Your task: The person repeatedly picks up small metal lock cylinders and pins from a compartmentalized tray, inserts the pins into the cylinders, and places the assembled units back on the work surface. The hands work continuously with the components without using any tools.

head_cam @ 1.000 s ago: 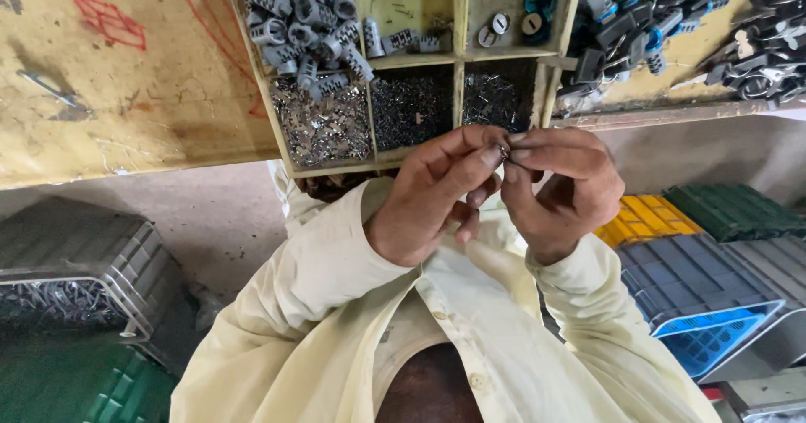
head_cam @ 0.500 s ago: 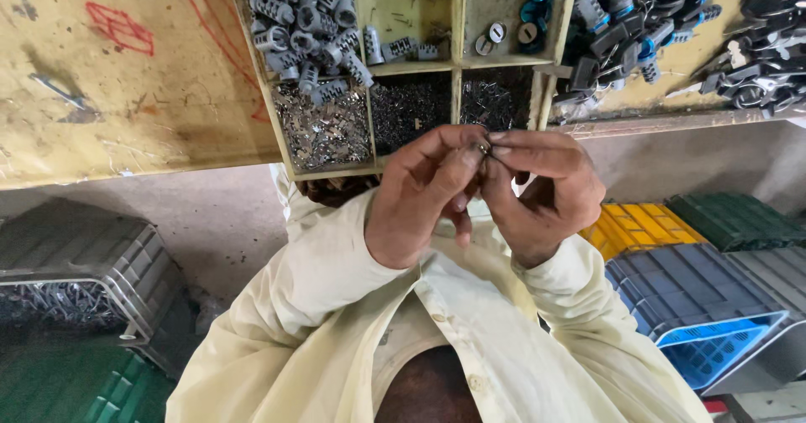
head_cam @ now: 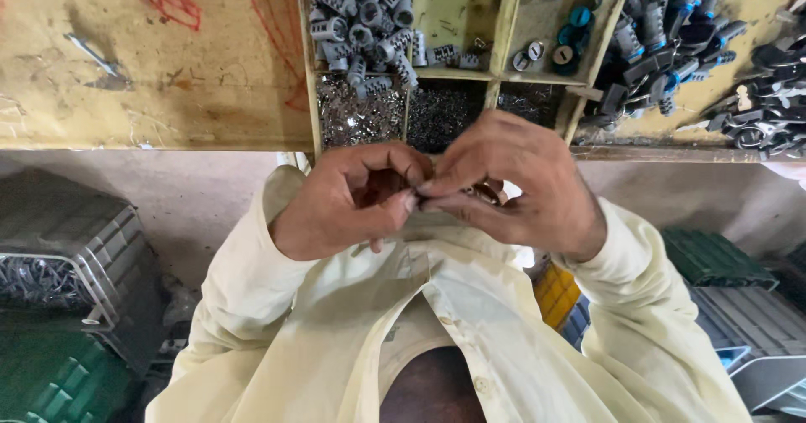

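Head view. Left hand [head_cam: 348,201] and right hand [head_cam: 512,184] are brought together just below the bench edge [head_cam: 168,146], fingertips meeting at one point. Both are narrowed to a pinch on a tiny part [head_cam: 413,195], almost wholly hidden between thumb and forefinger; its shape cannot be made out.

Judgement: the fitting of this one small piece is mid-way, neither hand released, nothing set down.

Above the hands, a wooden divided tray [head_cam: 502,33] sits on the bench. One compartment holds grey ribbed sleeves [head_cam: 361,16], two below hold fine bright metal bits [head_cam: 361,117] and darker ones [head_cam: 441,112], another a few round blue-and-black caps [head_cam: 558,20]. To the right, a loose heap of black and blue parts [head_cam: 672,37]. Stocks look plentiful, so much work likely remains.

Below: grey crate [head_cam: 75,238], green crate [head_cam: 50,381], yellow crate [head_cam: 556,293].
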